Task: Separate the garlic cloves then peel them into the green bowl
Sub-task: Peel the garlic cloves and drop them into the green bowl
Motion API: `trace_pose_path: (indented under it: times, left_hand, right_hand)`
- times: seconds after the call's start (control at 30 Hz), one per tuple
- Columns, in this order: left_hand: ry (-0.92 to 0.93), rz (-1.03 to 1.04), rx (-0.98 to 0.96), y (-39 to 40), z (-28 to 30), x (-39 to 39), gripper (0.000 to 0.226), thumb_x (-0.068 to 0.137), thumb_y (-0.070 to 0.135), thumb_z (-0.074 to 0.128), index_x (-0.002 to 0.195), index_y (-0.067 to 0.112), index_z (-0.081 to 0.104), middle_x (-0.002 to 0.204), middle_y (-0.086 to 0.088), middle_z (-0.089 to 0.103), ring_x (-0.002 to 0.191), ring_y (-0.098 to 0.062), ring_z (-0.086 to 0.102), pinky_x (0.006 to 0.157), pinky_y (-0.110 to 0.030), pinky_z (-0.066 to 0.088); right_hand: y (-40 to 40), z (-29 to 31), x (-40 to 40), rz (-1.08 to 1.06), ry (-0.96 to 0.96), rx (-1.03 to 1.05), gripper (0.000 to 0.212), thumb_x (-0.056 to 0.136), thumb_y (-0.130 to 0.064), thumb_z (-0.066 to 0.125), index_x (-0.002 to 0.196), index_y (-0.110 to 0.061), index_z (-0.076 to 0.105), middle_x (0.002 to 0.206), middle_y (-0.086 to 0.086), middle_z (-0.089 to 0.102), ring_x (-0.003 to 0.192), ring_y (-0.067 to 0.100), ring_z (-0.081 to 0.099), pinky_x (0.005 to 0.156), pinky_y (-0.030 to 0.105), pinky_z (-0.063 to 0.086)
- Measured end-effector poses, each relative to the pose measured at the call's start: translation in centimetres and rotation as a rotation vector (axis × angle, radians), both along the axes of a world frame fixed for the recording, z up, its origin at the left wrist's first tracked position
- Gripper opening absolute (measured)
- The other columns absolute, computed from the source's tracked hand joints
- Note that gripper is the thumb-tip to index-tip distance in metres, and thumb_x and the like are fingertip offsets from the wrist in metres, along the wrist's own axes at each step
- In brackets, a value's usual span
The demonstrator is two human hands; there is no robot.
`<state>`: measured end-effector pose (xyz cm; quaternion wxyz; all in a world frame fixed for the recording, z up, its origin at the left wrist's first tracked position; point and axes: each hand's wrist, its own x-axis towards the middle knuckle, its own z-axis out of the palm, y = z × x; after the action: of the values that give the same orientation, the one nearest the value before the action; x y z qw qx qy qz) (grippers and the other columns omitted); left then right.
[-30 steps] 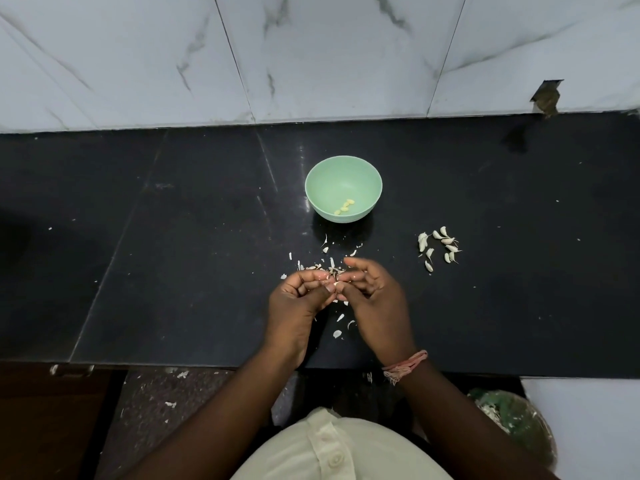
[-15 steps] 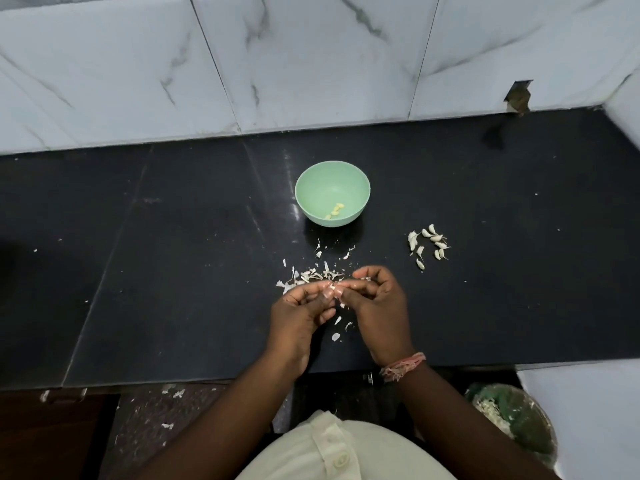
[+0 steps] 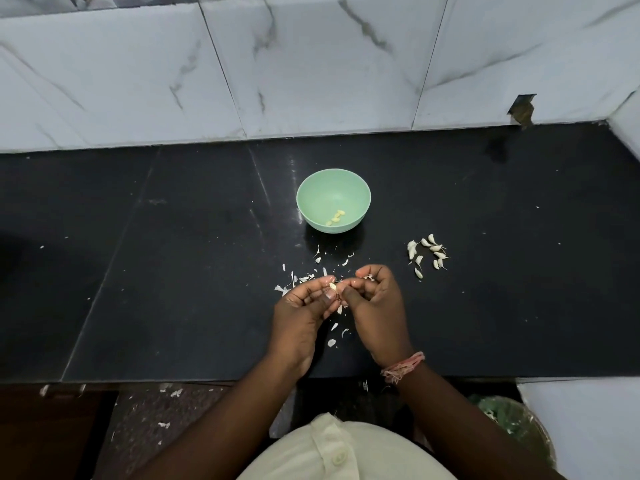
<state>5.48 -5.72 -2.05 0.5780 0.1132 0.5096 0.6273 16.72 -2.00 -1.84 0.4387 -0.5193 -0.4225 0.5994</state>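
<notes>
A green bowl (image 3: 333,188) stands on the black counter with a few peeled yellowish cloves (image 3: 336,217) at its bottom. To its right lies a small heap of several unpeeled garlic cloves (image 3: 428,254). In front of the bowl my left hand (image 3: 304,313) and my right hand (image 3: 375,306) meet fingertip to fingertip, both pinching one small garlic clove (image 3: 332,286) just above the counter. White peel scraps (image 3: 301,277) lie scattered under and around my hands.
The black stone counter (image 3: 173,271) runs left and right, backed by a marble-tiled wall (image 3: 311,64) with a side wall at the far right. A bin with green waste (image 3: 512,431) sits on the floor at lower right. Peel bits lie on the floor.
My hands stay together on the clove, fingers working at it. The camera has tilted, so the bowl and the cloves sit lower in the view.
</notes>
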Motion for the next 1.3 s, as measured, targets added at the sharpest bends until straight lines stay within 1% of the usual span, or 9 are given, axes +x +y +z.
trace_pose_path:
  times: [0.17,0.3,0.4,0.47,0.6,0.83,0.97,1.07,1.3]
  left_hand:
    - [-0.029,0.024,0.017,-0.1,0.0,0.0,0.024,0.087,-0.01,0.065,0.109,-0.001,0.071,0.105,-0.021,0.074,0.097,-0.024,0.073,0.077,-0.023,0.058]
    - [-0.064,0.017,0.017,-0.1,0.1,0.1,0.023,0.089,-0.008,0.062,0.11,-0.002,0.07,0.106,-0.019,0.075,0.1,-0.024,0.074,0.079,-0.025,0.059]
    - [-0.053,0.007,0.014,-0.1,0.0,0.0,0.022,0.089,-0.007,0.063,0.109,-0.001,0.071,0.11,-0.021,0.074,0.104,-0.028,0.072,0.084,-0.029,0.06]
    - [-0.049,0.001,0.019,-0.1,0.1,0.0,0.022,0.088,-0.005,0.066,0.108,-0.001,0.071,0.109,-0.021,0.074,0.104,-0.029,0.072,0.085,-0.029,0.06]
    - [-0.041,-0.03,0.057,-0.1,0.5,0.0,0.033,0.077,0.003,0.073,0.11,-0.003,0.07,0.113,-0.024,0.073,0.108,-0.03,0.071,0.083,-0.025,0.058]
    - [0.016,-0.075,0.078,-0.2,0.5,-0.3,0.031,0.078,0.003,0.072,0.108,-0.003,0.072,0.11,-0.023,0.074,0.104,-0.026,0.072,0.083,-0.023,0.058]
    - [0.083,-0.097,0.081,-0.3,0.8,-0.4,0.022,0.083,-0.002,0.07,0.104,0.001,0.074,0.106,-0.02,0.076,0.101,-0.024,0.073,0.083,-0.024,0.057]
    - [0.105,-0.101,0.085,-0.3,1.1,-0.3,0.019,0.087,-0.007,0.067,0.102,0.002,0.075,0.103,-0.019,0.076,0.096,-0.021,0.074,0.081,-0.023,0.058]
    - [0.129,-0.096,0.089,-0.4,1.2,-0.2,0.018,0.086,-0.005,0.069,0.101,0.003,0.076,0.101,-0.019,0.076,0.091,-0.02,0.073,0.079,-0.023,0.058]
  right_hand:
    - [-0.1,-0.1,-0.1,0.044,-0.044,0.034,0.026,0.092,0.004,0.066,0.104,-0.015,0.053,0.091,0.008,0.073,0.079,0.012,0.07,0.074,0.024,0.057]
    - [0.0,-0.2,0.0,0.107,-0.102,0.094,0.029,0.093,0.006,0.061,0.108,-0.018,0.053,0.091,0.0,0.068,0.081,0.001,0.063,0.077,0.02,0.053]
    - [-0.1,0.0,0.2,0.171,-0.169,0.145,0.03,0.094,0.007,0.056,0.111,-0.017,0.052,0.091,-0.005,0.063,0.076,-0.006,0.059,0.073,0.017,0.051]
    - [-0.2,-0.1,0.3,0.207,-0.192,0.163,0.032,0.094,0.006,0.055,0.113,-0.019,0.051,0.092,-0.005,0.061,0.075,-0.005,0.058,0.072,0.018,0.051]
    - [0.3,-0.3,0.5,0.228,-0.207,0.178,0.032,0.095,0.005,0.057,0.11,-0.023,0.051,0.091,-0.002,0.061,0.077,0.002,0.058,0.072,0.021,0.05]
    - [0.5,-0.2,0.6,0.249,-0.187,0.166,0.023,0.097,0.005,0.056,0.105,-0.016,0.051,0.086,0.0,0.059,0.074,-0.001,0.057,0.071,0.019,0.051]
    - [0.4,-0.5,0.6,0.249,-0.238,0.17,0.025,0.097,0.002,0.056,0.101,-0.022,0.05,0.086,0.001,0.062,0.077,0.009,0.062,0.074,0.03,0.053]
    - [0.3,-0.4,0.5,0.237,-0.253,0.174,0.024,0.097,0.002,0.055,0.1,-0.021,0.049,0.085,0.002,0.063,0.076,0.009,0.063,0.072,0.026,0.053]
    - [0.0,0.0,0.4,0.253,-0.294,0.183,0.019,0.099,0.0,0.053,0.1,-0.018,0.047,0.085,0.003,0.063,0.071,0.004,0.061,0.068,0.018,0.048]
